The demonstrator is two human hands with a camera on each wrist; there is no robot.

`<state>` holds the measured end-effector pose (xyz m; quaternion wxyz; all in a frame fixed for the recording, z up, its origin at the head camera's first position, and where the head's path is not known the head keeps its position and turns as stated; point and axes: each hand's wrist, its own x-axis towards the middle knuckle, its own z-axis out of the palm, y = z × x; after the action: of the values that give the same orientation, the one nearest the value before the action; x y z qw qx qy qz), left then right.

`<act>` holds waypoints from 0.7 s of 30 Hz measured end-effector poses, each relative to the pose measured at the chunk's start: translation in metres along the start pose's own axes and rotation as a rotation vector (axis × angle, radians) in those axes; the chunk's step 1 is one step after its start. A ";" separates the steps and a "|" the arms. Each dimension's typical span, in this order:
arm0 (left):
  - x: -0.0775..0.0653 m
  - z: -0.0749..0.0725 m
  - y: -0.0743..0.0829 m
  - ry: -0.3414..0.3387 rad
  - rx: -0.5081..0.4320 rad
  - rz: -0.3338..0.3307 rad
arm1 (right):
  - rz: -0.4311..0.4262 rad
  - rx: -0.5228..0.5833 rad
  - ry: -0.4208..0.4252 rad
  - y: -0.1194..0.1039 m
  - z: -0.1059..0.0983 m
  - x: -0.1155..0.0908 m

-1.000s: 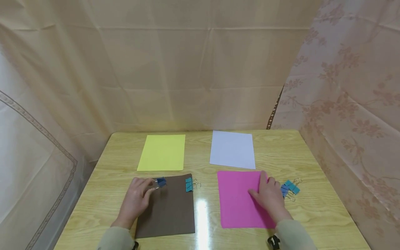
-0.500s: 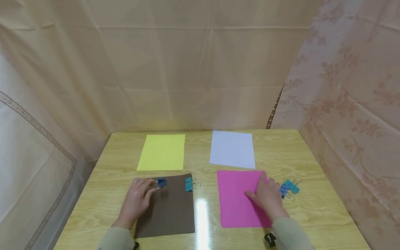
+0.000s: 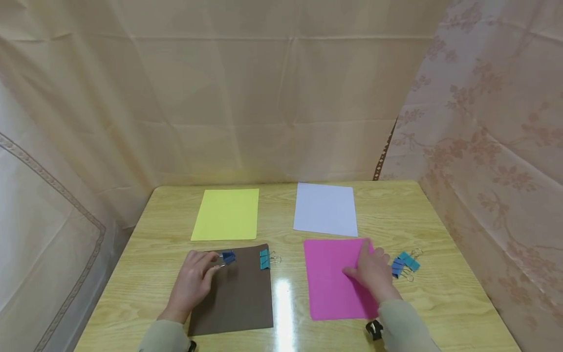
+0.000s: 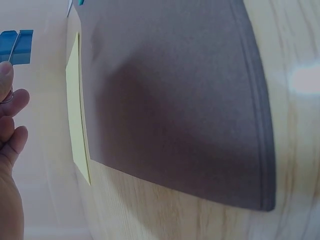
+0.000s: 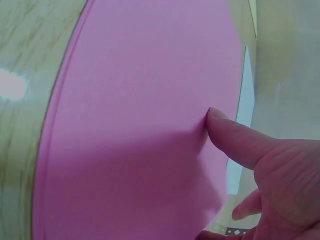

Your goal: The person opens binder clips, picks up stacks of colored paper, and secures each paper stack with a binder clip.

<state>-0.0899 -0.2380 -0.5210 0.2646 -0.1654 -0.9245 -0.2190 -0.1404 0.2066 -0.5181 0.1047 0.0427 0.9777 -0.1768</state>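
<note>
My left hand [image 3: 192, 283] pinches a dark blue binder clip [image 3: 228, 257] by its wire handles, above the upper left part of a brown paper stack [image 3: 242, 298]. In the left wrist view the binder clip [image 4: 21, 47] shows at the far left, thumb on a handle. A teal binder clip [image 3: 264, 259] is clamped on the brown stack's right edge, near its top corner. On a pink paper stack [image 3: 327, 283] rests my right hand [image 3: 374, 275], fingers extended toward its upper right corner. Its thumb [image 5: 235, 137] touches the pink surface in the right wrist view.
Right of the pink stack lie another teal binder clip [image 3: 409, 261] and a blue one [image 3: 398, 267], close together. Yellow paper [image 3: 226, 215] and pale white-blue paper [image 3: 325, 210] lie toward the back of the wooden table [image 3: 440, 303]. Curtains [image 3: 272, 98] hang behind and at both sides.
My right hand has shifted a little left over the pink stack, exposing more of the blue clip beside it. My left hand stays nearly still with its clip.
</note>
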 end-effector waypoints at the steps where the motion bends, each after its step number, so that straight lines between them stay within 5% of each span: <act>1: 0.000 0.000 0.000 -0.005 0.001 -0.001 | -0.002 0.002 0.002 -0.001 0.000 0.000; 21: -0.002 0.000 -0.001 -0.014 -0.012 0.002 | -0.008 0.087 -0.056 -0.017 0.003 0.002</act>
<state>-0.0887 -0.2398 -0.5223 0.2574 -0.1694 -0.9249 -0.2229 -0.1436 0.1902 -0.5159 0.1293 0.0386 0.9660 -0.2205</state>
